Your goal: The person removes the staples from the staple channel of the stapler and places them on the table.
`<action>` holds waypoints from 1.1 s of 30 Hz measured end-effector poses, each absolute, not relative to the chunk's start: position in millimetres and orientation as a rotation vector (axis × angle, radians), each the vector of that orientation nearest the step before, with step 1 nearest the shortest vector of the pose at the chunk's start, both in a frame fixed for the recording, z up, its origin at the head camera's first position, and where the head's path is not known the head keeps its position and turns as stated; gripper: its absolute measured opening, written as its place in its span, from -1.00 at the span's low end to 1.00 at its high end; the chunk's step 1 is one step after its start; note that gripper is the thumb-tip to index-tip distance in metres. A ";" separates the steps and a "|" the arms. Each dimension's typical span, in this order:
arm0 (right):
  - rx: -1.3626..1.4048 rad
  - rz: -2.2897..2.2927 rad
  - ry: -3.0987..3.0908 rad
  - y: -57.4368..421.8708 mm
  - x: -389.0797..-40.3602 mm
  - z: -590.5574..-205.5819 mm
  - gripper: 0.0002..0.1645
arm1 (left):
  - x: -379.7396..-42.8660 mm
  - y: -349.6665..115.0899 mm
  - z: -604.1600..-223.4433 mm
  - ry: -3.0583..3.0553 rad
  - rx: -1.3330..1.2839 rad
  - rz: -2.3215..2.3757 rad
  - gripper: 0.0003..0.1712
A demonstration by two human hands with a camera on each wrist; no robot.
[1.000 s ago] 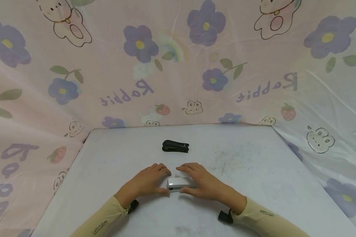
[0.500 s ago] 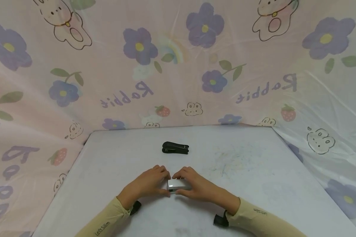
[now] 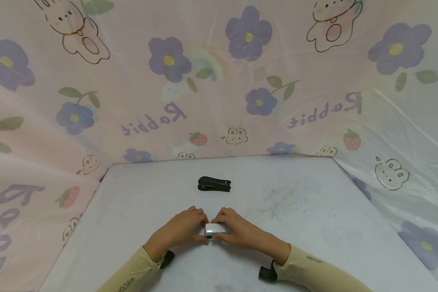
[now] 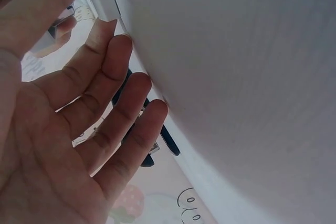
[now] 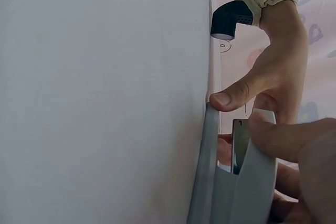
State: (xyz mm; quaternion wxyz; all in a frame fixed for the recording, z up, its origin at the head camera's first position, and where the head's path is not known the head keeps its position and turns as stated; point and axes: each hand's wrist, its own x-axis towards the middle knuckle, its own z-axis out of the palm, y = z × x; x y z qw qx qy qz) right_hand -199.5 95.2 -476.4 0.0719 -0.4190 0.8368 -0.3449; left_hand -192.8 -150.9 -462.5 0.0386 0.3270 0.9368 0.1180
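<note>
A light grey stapler (image 3: 210, 229) lies on the white table between the two hands, its long axis roughly sideways. My right hand (image 3: 241, 231) grips its body, with the thumb along the near side in the head view and the fingers over the far side. Seen from the right wrist, the stapler (image 5: 256, 182) has a gap between its upper arm and base, where a metal part shows. My left hand (image 3: 180, 229) is around its left end, fingers loosely bent; its thumb (image 5: 231, 97) touches the base's tip. The left palm (image 4: 37, 145) shows bare in the left wrist view.
A black stapler (image 3: 214, 184) lies farther back on the white table (image 3: 149, 190). Patterned cloth (image 3: 219, 93) hangs behind and along both sides. Faint coloured marks (image 3: 284, 198) stain the table to the right. Black wrist devices (image 3: 268, 273) are strapped on both forearms.
The right hand has moved left along the grey stapler and its fingers have closed in on it. The left hand has stayed nearly in place at the stapler's left end.
</note>
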 end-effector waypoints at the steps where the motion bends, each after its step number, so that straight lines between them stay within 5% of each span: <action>1: -1.262 -1.042 2.509 95.2 -199.6 -476.1 -0.66 | -192.4 -151.0 -462.2 2.875 0.996 0.361 -0.46; 33: -1.188 -1.241 2.339 112.6 -208.2 -471.1 -0.56 | -188.5 -147.5 -462.7 2.897 0.982 0.352 -0.57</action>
